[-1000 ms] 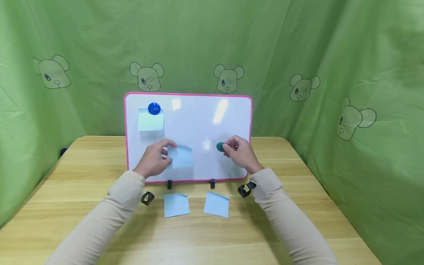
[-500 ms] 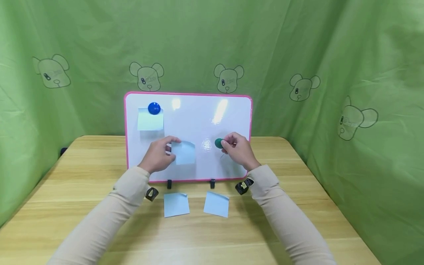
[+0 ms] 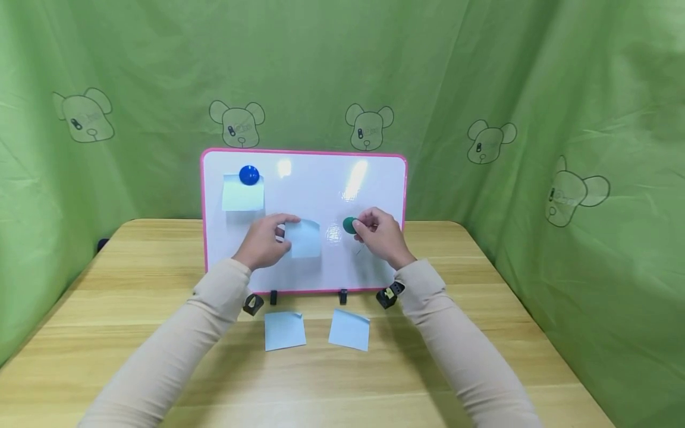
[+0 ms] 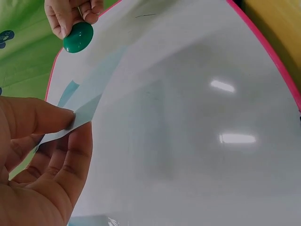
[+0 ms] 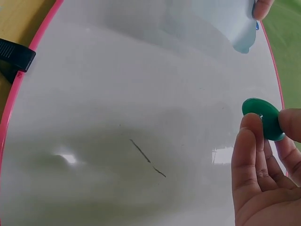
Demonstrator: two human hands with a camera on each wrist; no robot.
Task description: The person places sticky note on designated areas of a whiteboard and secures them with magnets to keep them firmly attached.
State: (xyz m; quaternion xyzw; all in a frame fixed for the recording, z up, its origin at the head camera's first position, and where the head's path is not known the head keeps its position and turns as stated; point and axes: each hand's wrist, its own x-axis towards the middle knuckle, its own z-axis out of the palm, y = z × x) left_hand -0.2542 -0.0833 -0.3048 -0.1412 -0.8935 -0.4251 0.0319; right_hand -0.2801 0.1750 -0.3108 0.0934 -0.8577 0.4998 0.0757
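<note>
A whiteboard (image 3: 289,178) with a pink frame stands upright on the table. In front of its middle my left hand (image 3: 264,241) pinches a pale blue sticky note (image 3: 306,239) by its left side. The left wrist view shows the sticky note (image 4: 96,89) tilted out from the board between thumb and fingers. To the right, my right hand (image 3: 384,236) pinches a round green magnet (image 3: 350,225) between thumb and fingertips. In the right wrist view the magnet (image 5: 263,117) is held edge-on, off the board's surface. A blue magnet (image 3: 249,175) holds another sticky note (image 3: 243,195) at the board's upper left.
Two more blue sticky notes, a left one (image 3: 285,331) and a right one (image 3: 349,330), lie on the wooden table (image 3: 321,386) before the board. Black clips (image 3: 274,297) grip the board's lower edge. Green curtains (image 3: 305,71) hang behind and at the sides.
My left hand has carried the sticky note up and to the right across the board. My right hand has shifted slightly up and left with the green magnet, narrowing the gap between them.
</note>
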